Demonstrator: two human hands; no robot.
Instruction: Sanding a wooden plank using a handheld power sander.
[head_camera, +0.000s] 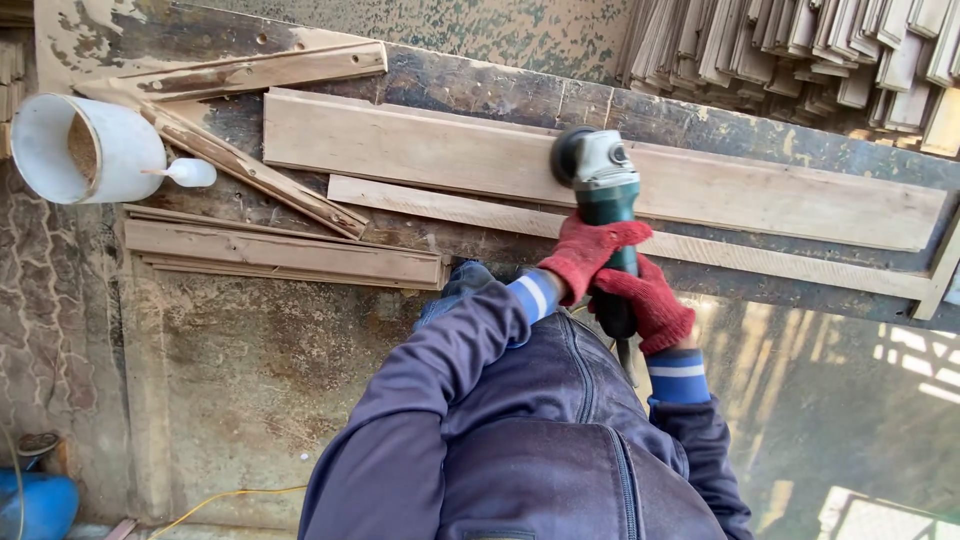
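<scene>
Seen from the head camera: held an angle grinder (603, 195) with both hands, in red gloves. Left hand (590, 255) clenched around the green body, nearer to the grinder's head; right hand (645, 300) clenched lower, around the dark rear end of the handle, closer to the body. Lay with its long axis almost straight away from the person, the grey head and the dark disc at the far end, the cable end towards the chest.

Directly under the grinder's head lay the wide plank (700, 185), long axis across the view, from left to right, a little downhill towards the right. So crossed the plank nearly at a right angle. Just beside this plank, on the near side, lay the narrow strip (450, 205), parallel to it, passing behind the hands. Both rested on the dark, stained worktop (480, 90).

Further left, well apart from the hands: a white bucket (85, 148) on its side, a small white bottle (188, 172) near it, and some loose battens (270, 255). At the top right, a pile of wood pieces (800, 45).

Hard to make out: whether the disc touched the plank or only hovered above it, since hidden behind the guard. Fingers of the right hand partly covered by the left. Cable mostly hidden by the blue jacket (520, 420). Right end of the strip cut off by another piece of wood.
</scene>
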